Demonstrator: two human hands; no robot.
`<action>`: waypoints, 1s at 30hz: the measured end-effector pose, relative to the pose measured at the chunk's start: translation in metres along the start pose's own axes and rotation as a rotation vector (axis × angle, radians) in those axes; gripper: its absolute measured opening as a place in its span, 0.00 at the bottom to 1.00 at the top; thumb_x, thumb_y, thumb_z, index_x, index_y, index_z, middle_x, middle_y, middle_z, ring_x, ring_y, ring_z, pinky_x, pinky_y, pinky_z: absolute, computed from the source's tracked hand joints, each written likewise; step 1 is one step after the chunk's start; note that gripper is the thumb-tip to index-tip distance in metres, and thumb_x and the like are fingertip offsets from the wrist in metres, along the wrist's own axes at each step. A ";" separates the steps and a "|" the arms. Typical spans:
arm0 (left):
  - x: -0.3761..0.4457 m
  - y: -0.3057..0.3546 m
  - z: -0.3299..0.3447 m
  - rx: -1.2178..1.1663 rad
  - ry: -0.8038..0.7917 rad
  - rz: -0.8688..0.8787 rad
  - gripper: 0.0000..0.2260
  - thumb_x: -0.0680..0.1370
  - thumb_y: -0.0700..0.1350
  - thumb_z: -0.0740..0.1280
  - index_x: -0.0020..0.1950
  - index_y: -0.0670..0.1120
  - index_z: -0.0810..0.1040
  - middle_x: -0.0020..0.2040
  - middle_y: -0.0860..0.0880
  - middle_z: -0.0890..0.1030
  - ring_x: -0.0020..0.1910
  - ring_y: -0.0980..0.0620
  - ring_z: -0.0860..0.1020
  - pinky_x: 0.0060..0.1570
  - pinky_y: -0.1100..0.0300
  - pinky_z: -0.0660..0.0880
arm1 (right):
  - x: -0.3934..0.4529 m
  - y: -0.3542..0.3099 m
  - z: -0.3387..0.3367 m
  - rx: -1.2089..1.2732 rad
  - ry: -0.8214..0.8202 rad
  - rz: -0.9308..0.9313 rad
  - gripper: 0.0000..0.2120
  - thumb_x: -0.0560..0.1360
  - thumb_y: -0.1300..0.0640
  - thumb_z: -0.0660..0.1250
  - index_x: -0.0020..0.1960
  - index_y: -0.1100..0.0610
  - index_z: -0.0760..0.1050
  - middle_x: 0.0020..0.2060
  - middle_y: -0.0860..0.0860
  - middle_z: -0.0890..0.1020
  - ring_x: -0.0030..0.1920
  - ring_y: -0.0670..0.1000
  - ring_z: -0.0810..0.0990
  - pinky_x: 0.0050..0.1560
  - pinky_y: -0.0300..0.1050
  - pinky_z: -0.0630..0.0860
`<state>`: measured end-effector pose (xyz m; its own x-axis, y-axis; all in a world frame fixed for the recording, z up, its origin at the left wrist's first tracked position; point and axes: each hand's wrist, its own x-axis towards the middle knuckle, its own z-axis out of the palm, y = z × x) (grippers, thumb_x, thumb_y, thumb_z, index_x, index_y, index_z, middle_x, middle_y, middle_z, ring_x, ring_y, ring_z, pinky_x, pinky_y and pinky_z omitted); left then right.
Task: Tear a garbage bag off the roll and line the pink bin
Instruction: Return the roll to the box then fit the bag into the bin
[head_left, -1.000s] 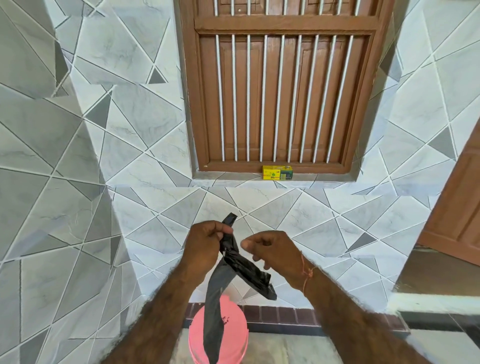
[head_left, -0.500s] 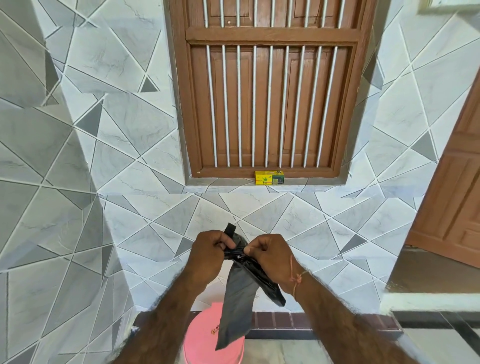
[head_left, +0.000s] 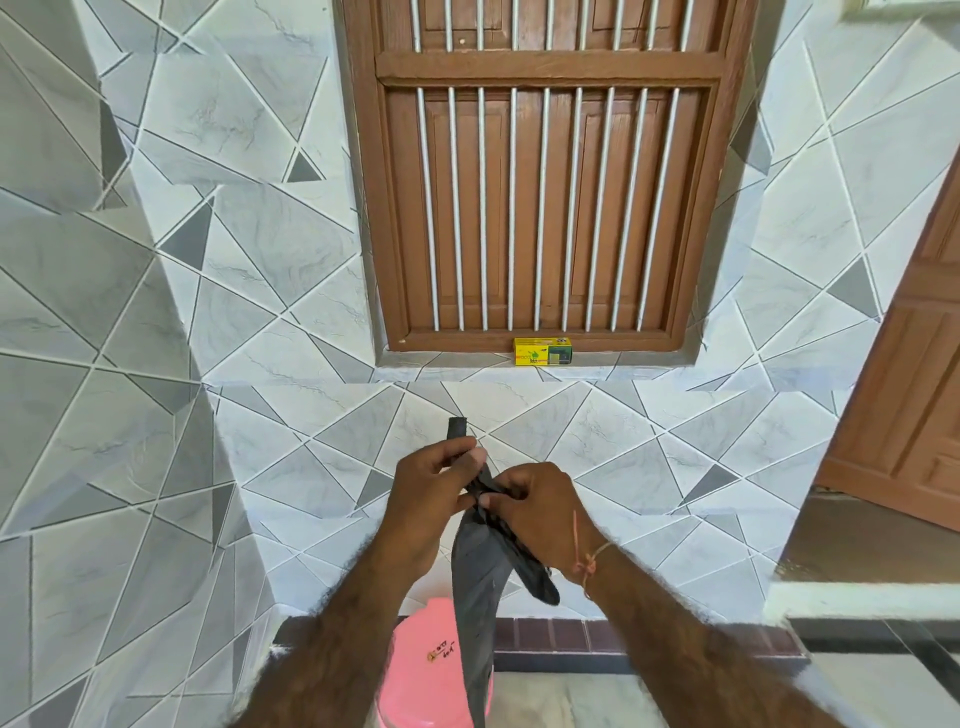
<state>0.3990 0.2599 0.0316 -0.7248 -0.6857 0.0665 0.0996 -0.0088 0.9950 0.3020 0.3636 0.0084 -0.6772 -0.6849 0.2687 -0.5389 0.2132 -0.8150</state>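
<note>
Fingers (head_left: 470, 446) of both hands pinching black garbage bag (head_left: 475, 577), above pink bin (head_left: 423, 670)

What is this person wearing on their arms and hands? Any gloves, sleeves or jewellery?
No gloves and no sleeves in view: both forearms are bare and hairy down to the left hand and right hand. The only thing worn is a thin orange thread tied round the right wrist, with a small knot. No rings or watch show.

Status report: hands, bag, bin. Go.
Left hand and right hand both pinching the black garbage bag, still folded. Pink bin below, unlined. Nothing blocking it.
</note>
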 end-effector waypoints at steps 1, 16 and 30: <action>0.000 -0.002 0.000 0.042 0.011 0.024 0.12 0.74 0.36 0.70 0.57 0.45 0.80 0.51 0.47 0.82 0.44 0.49 0.82 0.45 0.56 0.81 | 0.001 0.001 0.001 0.025 0.028 0.001 0.10 0.70 0.54 0.71 0.35 0.60 0.81 0.28 0.52 0.78 0.29 0.47 0.72 0.34 0.43 0.68; 0.011 -0.008 -0.052 0.968 0.139 0.187 0.12 0.76 0.33 0.63 0.36 0.46 0.74 0.38 0.45 0.80 0.39 0.46 0.78 0.42 0.58 0.78 | 0.008 0.034 -0.042 0.168 0.235 0.189 0.12 0.72 0.62 0.71 0.30 0.54 0.80 0.29 0.54 0.83 0.31 0.51 0.78 0.31 0.45 0.78; 0.010 -0.010 -0.022 0.715 0.247 0.245 0.10 0.72 0.33 0.66 0.50 0.46 0.78 0.49 0.48 0.79 0.48 0.49 0.77 0.50 0.59 0.74 | 0.001 0.035 -0.051 -0.493 -0.209 0.092 0.14 0.70 0.65 0.61 0.50 0.50 0.72 0.39 0.53 0.80 0.39 0.56 0.78 0.38 0.43 0.73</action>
<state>0.4057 0.2370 0.0208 -0.5580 -0.7503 0.3545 -0.2859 0.5749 0.7667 0.2568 0.4057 0.0063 -0.6461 -0.7610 0.0589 -0.6871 0.5462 -0.4792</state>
